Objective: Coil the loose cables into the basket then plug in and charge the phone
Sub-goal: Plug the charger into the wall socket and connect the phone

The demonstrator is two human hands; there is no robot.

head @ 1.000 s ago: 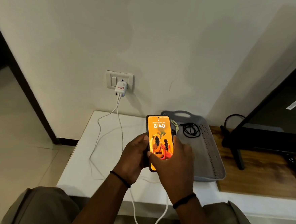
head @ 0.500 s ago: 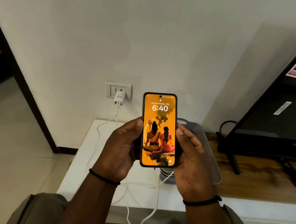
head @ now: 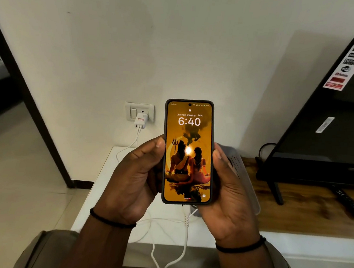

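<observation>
We hold the phone [head: 188, 153] upright between both hands, left hand [head: 136, 179] and right hand [head: 228, 192] each clamped on an edge, above the basket [head: 244, 174]. It reads charging; a tug on the slack cable [head: 185, 235] could unseat the plug or charger [head: 141, 120].

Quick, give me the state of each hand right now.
Left hand: grips the left edge of the phone, thumb on its rim.
Right hand: grips the phone's right edge, thumb on its rim.
</observation>
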